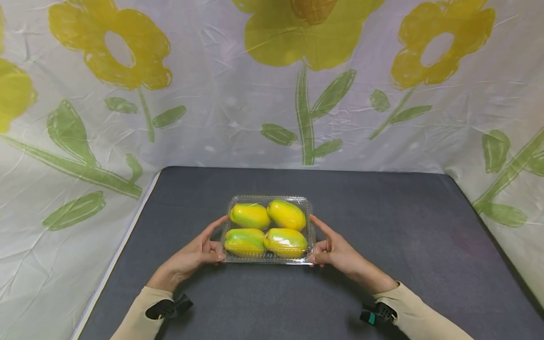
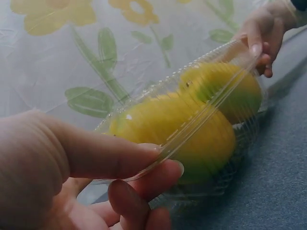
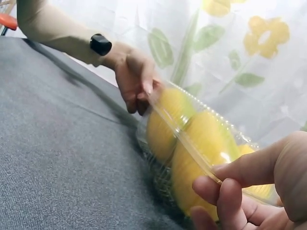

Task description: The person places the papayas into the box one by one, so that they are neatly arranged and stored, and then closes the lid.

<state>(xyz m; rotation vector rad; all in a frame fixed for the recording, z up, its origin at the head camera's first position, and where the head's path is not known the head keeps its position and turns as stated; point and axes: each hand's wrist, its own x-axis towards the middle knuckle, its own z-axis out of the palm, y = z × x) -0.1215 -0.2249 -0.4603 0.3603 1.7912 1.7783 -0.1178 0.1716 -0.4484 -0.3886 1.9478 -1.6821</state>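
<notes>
A clear plastic clamshell box (image 1: 267, 261) holds several yellow-green mangoes (image 1: 286, 215), set in two rows under the lid. My left hand (image 1: 193, 255) pinches the box's near left corner, with the index finger stretched along its left side. At the near right corner my right hand (image 1: 340, 255) does the same, its index finger along the right side. In the left wrist view, the left thumb and finger squeeze the thin plastic rim (image 2: 192, 127). The right wrist view has the right thumb and finger pinching the rim (image 3: 192, 152). Whether the box's base touches the table I cannot tell.
A dark grey cloth-covered table (image 1: 408, 226) lies beneath. White curtains (image 1: 221, 94) printed with yellow flowers and green leaves stand behind it and at both sides. Each wrist wears a small black device, like the one at the left wrist (image 1: 167, 309).
</notes>
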